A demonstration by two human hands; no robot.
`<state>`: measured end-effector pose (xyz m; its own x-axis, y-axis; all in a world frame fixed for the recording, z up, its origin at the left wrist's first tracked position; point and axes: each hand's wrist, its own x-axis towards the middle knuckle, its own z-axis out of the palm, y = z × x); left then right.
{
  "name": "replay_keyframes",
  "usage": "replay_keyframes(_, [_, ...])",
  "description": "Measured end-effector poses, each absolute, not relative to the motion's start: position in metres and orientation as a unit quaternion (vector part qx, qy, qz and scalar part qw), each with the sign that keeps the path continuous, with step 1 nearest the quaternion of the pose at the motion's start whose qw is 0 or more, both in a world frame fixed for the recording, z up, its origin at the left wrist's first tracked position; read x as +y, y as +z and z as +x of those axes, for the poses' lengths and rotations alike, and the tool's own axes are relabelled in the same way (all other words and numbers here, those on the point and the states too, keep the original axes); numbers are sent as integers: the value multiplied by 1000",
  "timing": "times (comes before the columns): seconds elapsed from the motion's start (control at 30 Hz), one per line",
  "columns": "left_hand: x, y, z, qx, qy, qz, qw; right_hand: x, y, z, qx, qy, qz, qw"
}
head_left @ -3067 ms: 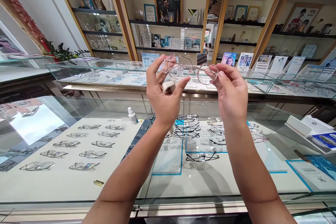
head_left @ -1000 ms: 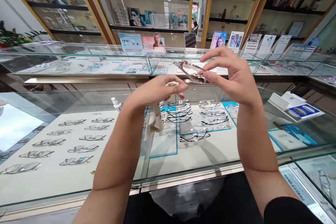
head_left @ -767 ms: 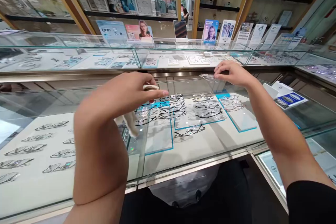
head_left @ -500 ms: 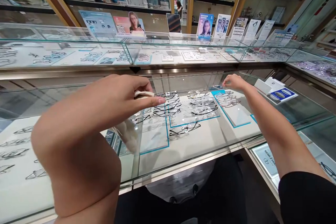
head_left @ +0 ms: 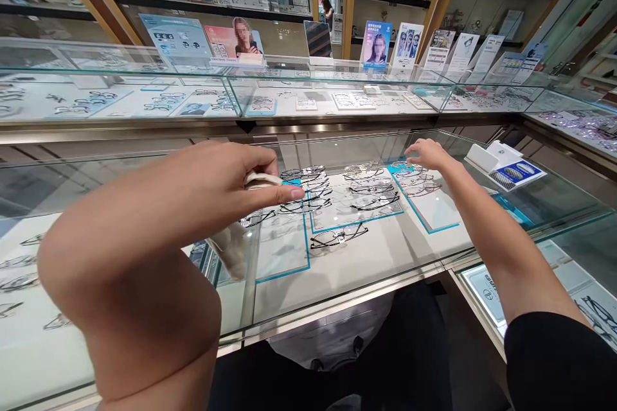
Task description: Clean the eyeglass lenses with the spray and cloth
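My left hand [head_left: 236,173] is closed around a pale cloth [head_left: 229,250], which hangs below it over the glass counter [head_left: 366,295]. Its thumb points toward rows of eyeglasses [head_left: 364,187] lying in the display on blue-edged trays. At the far right tray, my right hand [head_left: 427,154] hovers just above the topmost glasses, fingers partly spread and apparently holding nothing. Below that hand, a reddish pair of glasses [head_left: 423,189] rests on the same tray. One dark-framed pair of glasses [head_left: 340,236] lies alone nearer the front edge.
A white stand with a blue card [head_left: 518,174] is on the counter to the right. Behind runs a second glass showcase [head_left: 337,80] with eyewear, topped by several upright advertising cards [head_left: 376,45]. More glasses lie at the left [head_left: 19,282]. A person [head_left: 328,11] is far back.
My right hand's fingers have loosened and spread above the glasses at the back of the right tray. The left hand keeps the cloth and has barely moved; its elbow shifted slightly left.
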<state>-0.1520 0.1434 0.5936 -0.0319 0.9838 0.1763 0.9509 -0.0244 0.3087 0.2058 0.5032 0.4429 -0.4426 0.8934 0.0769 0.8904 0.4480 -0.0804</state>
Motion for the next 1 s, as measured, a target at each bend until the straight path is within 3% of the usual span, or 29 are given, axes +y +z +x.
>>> replay_keyframes(0.13, [145, 607, -134, 766, 39, 637, 73, 405, 471, 155, -879, 120, -441, 133])
replay_keyframes(0.23, [145, 614, -121, 782, 23, 620, 63, 313, 480, 112, -900, 250, -354, 54])
replay_keyframes(0.37, [140, 611, -115, 778, 39, 624, 60, 245, 468, 72, -925, 144, -344, -74])
replay_keyframes(0.47, [137, 603, -121, 755, 69, 650, 58, 237, 452, 58, -926, 84, -349, -114])
replay_keyframes(0.67, [131, 591, -134, 671, 164, 720, 63, 241, 433, 50, -919, 64, -375, -104])
replay_keyframes(1.0, [103, 596, -107, 689, 109, 716, 25, 229, 437, 55, -914, 59, -392, -85])
